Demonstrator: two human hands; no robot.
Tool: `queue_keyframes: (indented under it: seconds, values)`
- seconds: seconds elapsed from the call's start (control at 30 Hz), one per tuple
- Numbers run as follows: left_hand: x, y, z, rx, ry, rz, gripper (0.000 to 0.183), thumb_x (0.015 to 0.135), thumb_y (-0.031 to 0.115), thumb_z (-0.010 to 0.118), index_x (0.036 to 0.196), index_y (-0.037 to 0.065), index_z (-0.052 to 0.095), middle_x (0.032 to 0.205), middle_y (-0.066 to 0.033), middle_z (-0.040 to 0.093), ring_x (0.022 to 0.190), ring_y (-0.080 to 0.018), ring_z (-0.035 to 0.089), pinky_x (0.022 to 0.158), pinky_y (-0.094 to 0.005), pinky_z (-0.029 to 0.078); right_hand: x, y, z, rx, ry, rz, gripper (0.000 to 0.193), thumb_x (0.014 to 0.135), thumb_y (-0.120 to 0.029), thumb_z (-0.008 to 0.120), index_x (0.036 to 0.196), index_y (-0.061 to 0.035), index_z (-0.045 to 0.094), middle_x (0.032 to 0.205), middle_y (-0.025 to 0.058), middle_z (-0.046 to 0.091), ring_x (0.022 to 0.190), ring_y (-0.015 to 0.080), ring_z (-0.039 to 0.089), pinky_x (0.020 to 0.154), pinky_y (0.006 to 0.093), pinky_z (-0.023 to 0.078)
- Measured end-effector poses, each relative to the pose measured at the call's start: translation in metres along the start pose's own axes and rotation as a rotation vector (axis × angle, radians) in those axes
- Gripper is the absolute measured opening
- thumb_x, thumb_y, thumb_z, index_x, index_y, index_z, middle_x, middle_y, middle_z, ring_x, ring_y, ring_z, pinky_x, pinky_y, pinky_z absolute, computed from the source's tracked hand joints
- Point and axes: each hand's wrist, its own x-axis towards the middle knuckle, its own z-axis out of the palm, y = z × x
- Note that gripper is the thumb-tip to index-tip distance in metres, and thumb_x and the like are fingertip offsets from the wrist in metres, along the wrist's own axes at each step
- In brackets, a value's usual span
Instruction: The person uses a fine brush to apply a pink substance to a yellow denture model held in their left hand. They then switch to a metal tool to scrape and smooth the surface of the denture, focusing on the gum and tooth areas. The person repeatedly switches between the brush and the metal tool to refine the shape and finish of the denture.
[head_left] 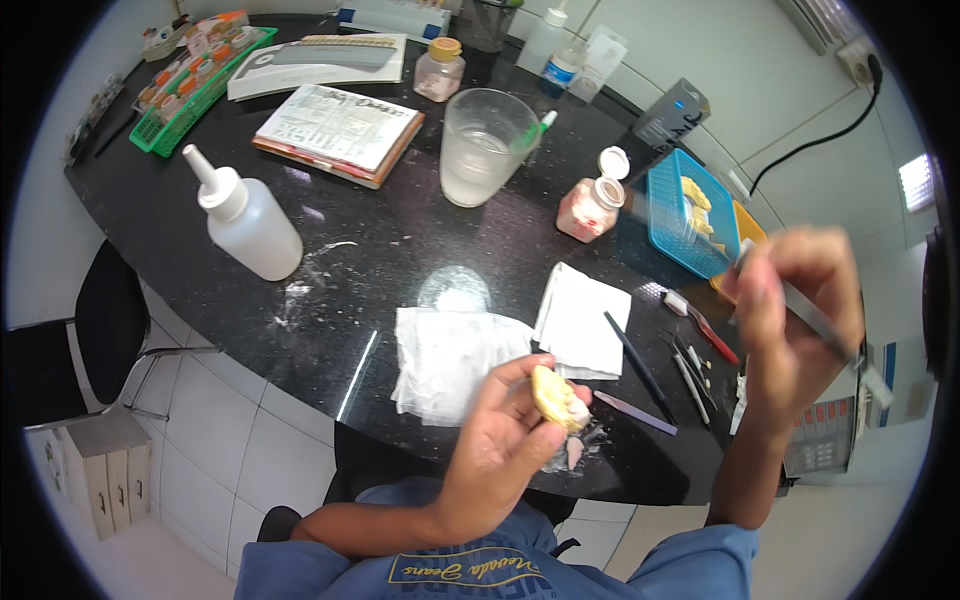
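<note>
My left hand (492,452) is closed around a small yellow dental cast (552,393), with a pale whitish patch on its right side. My right hand (800,275) is raised at the right, fingers closed on a slim grey tool (815,320). Motion smears the tool, so its tip cannot be made out. Beneath the cast, a pink scrap (574,453) lies among white powder at the table's near edge. Close to my left hand are a crumpled white cloth (440,365), a folded white cloth (588,325) and a purple nail file (636,412).
Slim tools (692,383), a black stick (642,368) and a red-handled brush (712,335) lie at right. Beyond stand an open powder jar (588,212), a glass of water (478,165), a blue basket (690,262) with yellow casts, and a white squeeze bottle (255,235).
</note>
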Motion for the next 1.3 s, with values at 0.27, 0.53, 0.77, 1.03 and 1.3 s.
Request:
queue_keyframes:
  seconds: [0.27, 0.53, 0.77, 1.03, 1.3]
  values:
    - [0.007, -0.004, 0.012, 0.08, 0.096, 0.112, 0.058, 0.095, 0.009, 0.057, 0.143, 0.002, 0.025, 0.141, -0.0233, 0.041, 0.138, -0.0319, 0.039, 0.116, -0.0428, 0.032, -0.113, 0.016, -0.004, 0.005, -0.146, 0.223, 0.014, 0.076, -0.001, 0.072, 0.09, -0.0006, 0.07, 0.077, 0.0108, 0.069, 0.059, 0.0168, 0.065, 0.053, 0.0251, 0.049]
    - [-0.018, 0.019, 0.015, 0.141, 0.212, 0.406, 0.056, 0.096, 0.01, 0.053, 0.144, 0.003, 0.025, 0.142, -0.0258, 0.041, 0.137, -0.0326, 0.039, 0.117, -0.0439, 0.029, -0.123, -0.001, 0.015, 0.218, -0.257, 0.129, 0.019, 0.076, -0.001, 0.077, 0.094, 0.0006, 0.069, 0.083, 0.0122, 0.071, 0.063, 0.0187, 0.068, 0.052, 0.0255, 0.052]
    - [-0.014, 0.026, 0.006, 0.142, 0.287, 0.421, 0.052, 0.099, 0.009, 0.049, 0.144, 0.002, 0.024, 0.141, -0.0264, 0.041, 0.137, -0.0302, 0.039, 0.118, -0.0425, 0.029, -0.131, -0.006, 0.014, 0.235, -0.352, 0.197, 0.02, 0.075, 0.001, 0.076, 0.095, 0.0007, 0.069, 0.083, 0.012, 0.071, 0.066, 0.0196, 0.069, 0.052, 0.0266, 0.052]
    - [-0.016, 0.02, 0.004, 0.246, 0.269, 0.379, 0.055, 0.095, 0.012, 0.058, 0.142, 0.002, 0.03, 0.134, -0.02, 0.051, 0.131, -0.0296, 0.047, 0.116, -0.0419, 0.034, -0.131, -0.012, 0.014, 0.192, -0.407, 0.056, 0.021, 0.071, 0.002, 0.074, 0.091, -0.0019, 0.07, 0.085, 0.0106, 0.07, 0.066, 0.0207, 0.068, 0.058, 0.0285, 0.054]
    - [-0.015, 0.002, 0.015, 0.291, 0.202, 0.3, 0.06, 0.091, 0.005, 0.064, 0.14, 0.002, 0.029, 0.125, -0.0212, 0.057, 0.13, -0.0306, 0.049, 0.115, -0.0447, 0.035, -0.189, -0.028, 0.001, 0.406, 0.207, 0.346, 0.015, 0.083, -0.007, 0.071, 0.094, 0.0002, 0.063, 0.081, 0.0153, 0.066, 0.066, 0.0179, 0.066, 0.058, 0.0257, 0.054]
